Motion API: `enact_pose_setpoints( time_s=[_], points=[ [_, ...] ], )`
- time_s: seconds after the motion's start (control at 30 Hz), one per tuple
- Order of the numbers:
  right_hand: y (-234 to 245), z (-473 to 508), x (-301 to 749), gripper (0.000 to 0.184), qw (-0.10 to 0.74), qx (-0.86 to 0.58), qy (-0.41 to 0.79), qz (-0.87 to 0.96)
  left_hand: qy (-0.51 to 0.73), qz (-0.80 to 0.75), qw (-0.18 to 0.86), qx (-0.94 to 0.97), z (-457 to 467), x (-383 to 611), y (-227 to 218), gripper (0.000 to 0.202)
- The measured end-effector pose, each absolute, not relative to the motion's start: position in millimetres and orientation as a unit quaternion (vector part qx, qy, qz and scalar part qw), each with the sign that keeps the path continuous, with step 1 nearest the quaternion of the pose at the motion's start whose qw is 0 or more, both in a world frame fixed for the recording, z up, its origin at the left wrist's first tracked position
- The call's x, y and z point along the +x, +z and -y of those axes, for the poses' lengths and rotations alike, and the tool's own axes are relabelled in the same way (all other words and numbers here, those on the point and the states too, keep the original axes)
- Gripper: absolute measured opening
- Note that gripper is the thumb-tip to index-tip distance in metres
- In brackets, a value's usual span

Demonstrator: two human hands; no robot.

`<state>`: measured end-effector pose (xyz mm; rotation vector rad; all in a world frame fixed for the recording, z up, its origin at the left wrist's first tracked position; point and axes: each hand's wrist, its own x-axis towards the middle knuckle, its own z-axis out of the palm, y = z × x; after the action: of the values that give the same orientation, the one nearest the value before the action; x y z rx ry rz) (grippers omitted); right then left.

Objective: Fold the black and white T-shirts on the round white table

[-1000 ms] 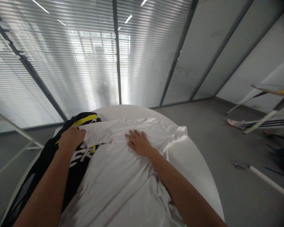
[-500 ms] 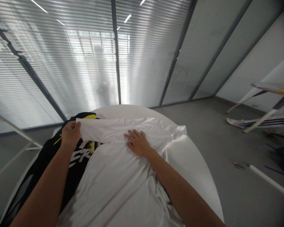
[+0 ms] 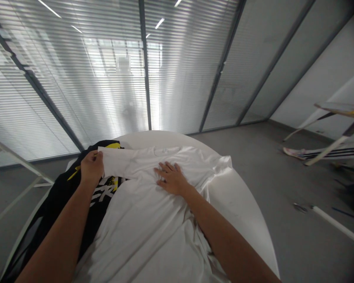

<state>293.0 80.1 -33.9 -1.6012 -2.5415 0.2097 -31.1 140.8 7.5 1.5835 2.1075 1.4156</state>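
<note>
Setting: room with grey floor (image 3: 253,157) and glass partition walls covered by white horizontal blinds (image 3: 100,78), divided by dark metal frames.

Surface: round white table (image 3: 242,208), seen from above, largely covered by clothing.

Item 1: white smooth-fabric shirt (image 3: 147,228), spread across the middle of the table, creased, its near part running down to the bottom of the view. One sleeve is drawn out flat toward the left, lying over item 2.

Item 2: black garment with yellow bands and white lettering (image 3: 65,196), lying along the left side of the table, partly under the white shirt; its far end shows just beyond the sleeve.

Left hand (image 3: 91,169): fingers closed on the end of the white sleeve, pinching the fabric edge; forearm reaches in from lower left across the black garment.

Right hand (image 3: 171,179): open, palm down, fingers spread, pressed flat on the shirt near its upper middle; holds nothing.

Surroundings: white metal frame (image 3: 14,161) at left edge; tilted white-legged stand (image 3: 333,114) at right, with a white cloth with black stripes (image 3: 327,153) on the floor below it; white rod (image 3: 336,226) lying on the floor at lower right.
</note>
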Motion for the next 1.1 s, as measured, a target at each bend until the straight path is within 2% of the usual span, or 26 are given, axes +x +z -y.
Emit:
enact_pose_setpoints(
  time_s=[0.17,0.2,0.3,0.33,0.4,0.47,0.57,0.73,1.1],
  points=[
    [-35.5,-80.5,294.7,0.059,0.084,-0.523,0.076,0.845,0.424,-0.687,0.086,0.583,-142.7,12.8,35.0,0.037],
    [-35.5,-80.8,295.4,0.059,0.085,-0.522,0.081,0.845,0.392,-0.671,0.121,0.618,-140.5,25.9,40.1,0.038],
    [-35.5,-82.5,297.9,0.059,0.093,-0.523,0.099,0.842,0.254,-0.566,0.315,0.719,-133.3,58.3,44.5,0.047],
    [-35.7,-83.4,298.7,0.058,0.099,-0.522,0.107,0.840,0.244,-0.547,0.335,0.728,-132.5,64.2,41.6,0.049],
    [-36.4,-85.0,299.8,0.051,0.115,-0.525,0.120,0.835,0.273,-0.544,0.280,0.743,-135.1,68.0,29.6,0.047],
    [-37.1,-85.8,299.8,0.045,0.129,-0.531,0.125,0.828,0.294,-0.551,0.158,0.765,-141.6,64.5,12.1,0.040],
    [-36.9,-84.9,297.8,0.046,0.142,-0.534,0.117,0.825,0.224,-0.548,0.052,0.804,-149.2,58.4,-15.7,0.038],
    [-35.1,-82.1,295.2,0.052,0.145,-0.543,0.102,0.821,0.123,-0.539,-0.012,0.833,-145.4,63.0,-41.8,0.044],
    [-29.2,-85.1,300.9,0.048,0.124,-0.578,0.086,0.802,0.103,-0.552,-0.082,0.823,-137.2,76.4,-41.2,0.046]
  ],
)
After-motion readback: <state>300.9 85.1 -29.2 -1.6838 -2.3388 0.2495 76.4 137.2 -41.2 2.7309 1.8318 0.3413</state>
